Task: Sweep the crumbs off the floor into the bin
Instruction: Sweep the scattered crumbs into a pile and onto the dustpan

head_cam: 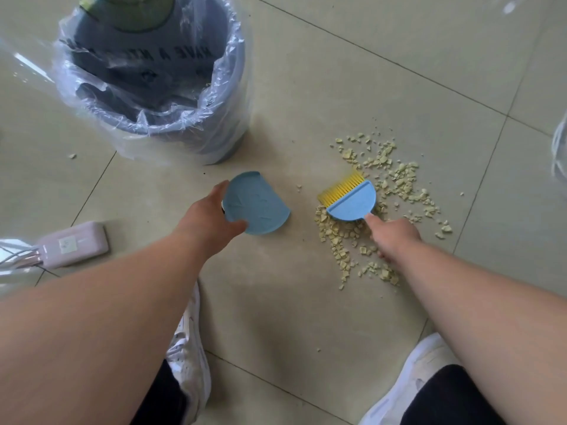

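Step in hand looked like the start of sweeping: tools gripped, crumbs [389, 191] not yet in the pan. Left hand [211, 214] was closed around the back edge of the blue dustpan [256, 204], thumb on top. The pan sat empty at about 9 o'clock from the pile, its open lip facing the crumbs but well apart from them. Right hand [394, 237] was clamped on the small blue brush [352, 200], its yellow bristles [339, 187] resting at the pile's left edge. Crumbs were pale yellow-green, chunky, dry-looking, spread loosely over the tile floor [306, 286], a few strays around. Bin [153, 87], plastic-lined, stood at 10 o'clock from the pile. Next move probably needs the pan slid up to the pile, lip flat on the tile, then short strokes toward 9 o'clock.
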Action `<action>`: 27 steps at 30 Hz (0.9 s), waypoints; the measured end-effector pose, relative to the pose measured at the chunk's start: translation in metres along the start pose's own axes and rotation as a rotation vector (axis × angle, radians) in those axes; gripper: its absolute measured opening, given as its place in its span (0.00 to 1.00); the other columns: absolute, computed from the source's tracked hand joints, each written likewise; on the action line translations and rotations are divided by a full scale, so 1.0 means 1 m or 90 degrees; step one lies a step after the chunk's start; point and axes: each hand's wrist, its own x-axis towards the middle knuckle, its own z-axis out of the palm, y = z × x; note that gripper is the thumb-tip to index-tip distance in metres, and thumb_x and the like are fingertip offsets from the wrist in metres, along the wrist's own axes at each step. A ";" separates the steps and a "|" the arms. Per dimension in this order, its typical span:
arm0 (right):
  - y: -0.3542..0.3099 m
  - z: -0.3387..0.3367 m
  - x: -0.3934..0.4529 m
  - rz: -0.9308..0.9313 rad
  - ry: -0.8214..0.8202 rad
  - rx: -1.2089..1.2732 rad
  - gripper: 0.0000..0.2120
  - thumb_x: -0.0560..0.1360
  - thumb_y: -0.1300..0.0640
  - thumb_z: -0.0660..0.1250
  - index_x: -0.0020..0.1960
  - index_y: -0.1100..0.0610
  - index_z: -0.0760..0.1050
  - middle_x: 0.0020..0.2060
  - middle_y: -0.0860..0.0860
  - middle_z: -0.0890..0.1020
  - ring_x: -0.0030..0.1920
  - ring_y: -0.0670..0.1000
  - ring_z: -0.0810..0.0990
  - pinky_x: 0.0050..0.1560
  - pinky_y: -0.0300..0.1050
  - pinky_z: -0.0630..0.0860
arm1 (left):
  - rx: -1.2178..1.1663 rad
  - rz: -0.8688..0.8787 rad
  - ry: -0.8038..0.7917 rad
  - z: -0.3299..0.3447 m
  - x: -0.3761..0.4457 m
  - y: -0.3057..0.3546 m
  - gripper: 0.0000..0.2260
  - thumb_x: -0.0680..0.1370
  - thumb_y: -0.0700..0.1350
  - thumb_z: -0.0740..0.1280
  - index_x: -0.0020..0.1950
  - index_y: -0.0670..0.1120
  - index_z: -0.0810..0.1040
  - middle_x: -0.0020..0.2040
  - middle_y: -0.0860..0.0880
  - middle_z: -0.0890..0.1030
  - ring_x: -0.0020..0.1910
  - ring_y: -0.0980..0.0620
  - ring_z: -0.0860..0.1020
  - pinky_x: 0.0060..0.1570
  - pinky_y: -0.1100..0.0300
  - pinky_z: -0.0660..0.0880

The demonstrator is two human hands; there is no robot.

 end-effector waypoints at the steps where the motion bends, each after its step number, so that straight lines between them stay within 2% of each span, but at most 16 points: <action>1: 0.009 -0.001 0.001 0.000 -0.032 0.049 0.28 0.75 0.34 0.66 0.50 0.60 0.82 0.41 0.58 0.85 0.38 0.58 0.82 0.42 0.52 0.78 | -0.003 0.003 0.002 0.001 -0.001 0.004 0.40 0.71 0.52 0.78 0.80 0.62 0.63 0.42 0.61 0.77 0.39 0.58 0.79 0.38 0.60 0.73; 2: 0.017 -0.001 0.001 -0.003 -0.071 0.107 0.25 0.76 0.36 0.67 0.46 0.60 0.81 0.34 0.55 0.82 0.34 0.56 0.79 0.38 0.50 0.76 | -0.003 0.005 0.002 0.002 -0.001 0.008 0.39 0.72 0.52 0.77 0.79 0.62 0.63 0.42 0.61 0.77 0.41 0.53 0.79 0.41 0.59 0.73; 4: 0.025 -0.002 0.002 -0.013 -0.153 0.235 0.21 0.79 0.40 0.67 0.43 0.58 0.78 0.27 0.52 0.75 0.30 0.53 0.73 0.32 0.46 0.70 | 0.015 0.006 -0.002 0.003 -0.003 0.017 0.37 0.72 0.52 0.76 0.78 0.61 0.64 0.44 0.56 0.78 0.45 0.46 0.80 0.44 0.56 0.75; 8: 0.016 -0.001 0.005 -0.055 -0.256 0.340 0.18 0.80 0.42 0.67 0.40 0.55 0.78 0.25 0.50 0.73 0.28 0.51 0.73 0.29 0.42 0.69 | 0.080 -0.006 0.033 0.001 -0.006 0.024 0.34 0.72 0.52 0.67 0.77 0.61 0.61 0.50 0.47 0.82 0.49 0.39 0.81 0.50 0.47 0.81; 12: -0.018 0.009 -0.002 -0.127 -0.255 0.286 0.19 0.77 0.39 0.67 0.38 0.52 0.80 0.26 0.48 0.74 0.30 0.50 0.74 0.32 0.44 0.70 | 0.116 -0.043 0.075 -0.001 -0.004 0.017 0.36 0.73 0.51 0.65 0.81 0.56 0.60 0.53 0.44 0.83 0.53 0.37 0.81 0.53 0.44 0.81; 17: -0.059 0.039 -0.020 -0.202 -0.180 0.199 0.21 0.76 0.38 0.66 0.36 0.54 0.79 0.28 0.51 0.78 0.31 0.53 0.75 0.38 0.45 0.73 | 0.107 -0.076 0.076 -0.002 0.001 0.003 0.28 0.74 0.48 0.67 0.76 0.52 0.74 0.53 0.44 0.85 0.52 0.39 0.81 0.52 0.48 0.80; 20: -0.063 0.042 -0.021 -0.218 -0.154 0.122 0.18 0.77 0.40 0.67 0.43 0.55 0.81 0.37 0.54 0.81 0.39 0.56 0.79 0.44 0.46 0.75 | 0.090 -0.088 0.069 0.000 0.004 0.001 0.28 0.74 0.47 0.66 0.75 0.53 0.75 0.53 0.46 0.85 0.50 0.43 0.80 0.47 0.54 0.75; 21: -0.061 0.039 -0.020 -0.212 -0.145 0.094 0.18 0.77 0.40 0.67 0.51 0.55 0.82 0.43 0.55 0.83 0.45 0.57 0.81 0.50 0.48 0.77 | 0.087 -0.092 0.068 0.000 0.005 0.001 0.27 0.74 0.46 0.66 0.75 0.53 0.75 0.53 0.48 0.85 0.49 0.44 0.79 0.47 0.55 0.74; 23: -0.052 0.027 -0.011 -0.195 -0.108 0.042 0.28 0.77 0.38 0.68 0.66 0.59 0.78 0.58 0.57 0.83 0.58 0.60 0.81 0.60 0.54 0.78 | 0.077 -0.102 0.067 -0.001 0.005 0.003 0.27 0.74 0.46 0.66 0.74 0.55 0.76 0.52 0.51 0.82 0.46 0.45 0.79 0.45 0.56 0.73; 24: -0.044 0.018 -0.005 -0.185 -0.087 0.022 0.31 0.76 0.37 0.68 0.68 0.59 0.76 0.61 0.57 0.82 0.59 0.61 0.81 0.59 0.53 0.78 | 0.071 -0.104 0.060 -0.001 0.005 0.003 0.27 0.74 0.46 0.66 0.74 0.56 0.76 0.51 0.52 0.81 0.45 0.46 0.79 0.44 0.56 0.73; 27: -0.013 -0.011 0.016 -0.131 -0.041 0.002 0.34 0.72 0.34 0.70 0.68 0.57 0.78 0.60 0.58 0.82 0.57 0.61 0.81 0.51 0.47 0.73 | 0.069 -0.090 0.019 -0.001 0.003 0.004 0.27 0.73 0.45 0.66 0.72 0.59 0.77 0.51 0.53 0.81 0.44 0.47 0.80 0.44 0.57 0.75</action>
